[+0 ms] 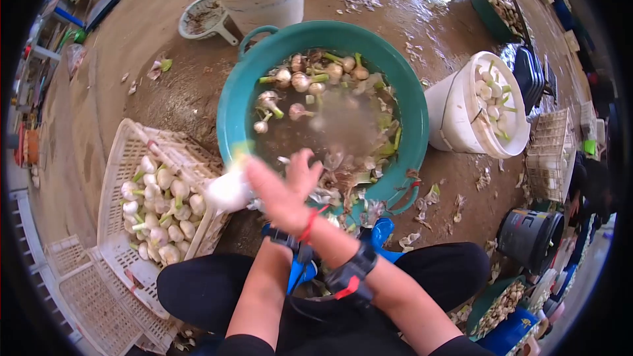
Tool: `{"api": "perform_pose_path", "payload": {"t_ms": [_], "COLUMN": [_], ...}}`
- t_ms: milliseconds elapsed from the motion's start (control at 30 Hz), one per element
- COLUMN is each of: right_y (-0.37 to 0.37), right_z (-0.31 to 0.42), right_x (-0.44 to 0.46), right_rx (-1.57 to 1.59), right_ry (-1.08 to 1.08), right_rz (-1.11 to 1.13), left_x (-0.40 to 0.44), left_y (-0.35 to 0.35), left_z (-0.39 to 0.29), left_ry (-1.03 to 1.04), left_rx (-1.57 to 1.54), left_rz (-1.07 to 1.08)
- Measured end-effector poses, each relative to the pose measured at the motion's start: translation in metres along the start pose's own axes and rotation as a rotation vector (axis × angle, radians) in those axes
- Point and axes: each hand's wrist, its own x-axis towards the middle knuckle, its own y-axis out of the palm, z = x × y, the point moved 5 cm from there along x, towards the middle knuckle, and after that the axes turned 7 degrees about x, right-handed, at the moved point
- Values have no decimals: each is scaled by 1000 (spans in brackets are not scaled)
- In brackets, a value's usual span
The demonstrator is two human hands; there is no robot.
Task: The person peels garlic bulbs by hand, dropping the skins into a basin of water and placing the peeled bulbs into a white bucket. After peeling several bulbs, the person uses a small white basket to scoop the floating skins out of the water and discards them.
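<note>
Grip of the right hand point(282, 199), head view: fingers at a blurred white garlic bulb point(227, 190), can't tell if clamped or loose. Left hand point(304, 171) partly hidden behind it, grip unclear too. Bulb is at the near-left of the green tub point(228, 95), by the rim of the crate point(177, 155) of white bulbs point(157, 237). Step looks like shifting one bulb cratewards; next move probably calls for releasing it over the crate.

Bare forearms point(399, 290) crossed near wrists point(326, 232) — right hand point(280, 196) above, blurred; left hand point(303, 173) beneath, partly hidden.
</note>
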Motion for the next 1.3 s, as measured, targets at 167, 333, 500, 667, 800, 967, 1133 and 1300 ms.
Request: {"api": "perform_pose_path", "payload": {"t_ms": [167,333,500,667,800,967,1133,1300], "right_y": [-69,-194,-207,-224,-269,-260,-187,-172], "right_z": [24,-24,-35,56,151,69,-5,11], "right_x": [3,-16,-13,-32,-66,-52,-29,-54], "right_rx": [-433,-709,-531,558,822,61,-727,-771], "right_ry": [-321,-102,-65,-420,-720,-126,-251,-285], "right_rz": [-327,-620,-390,-426,-543,-743,-420,-461], "left_x": [81,89,45,98,138,105,20,7], "left_y": [37,52,0,-30,2,29,-11,-51], "left_z": [1,-15,-62,-19,27,1,-85,-95], "left_ry": [-754,-434,-220,32,3,-456,-324,91], "left_rx": [-583,-1306,-1321,-31,205,-1153,-1345,-681], "left_rz": [167,289,406,-345,-297,173,320,44]}}
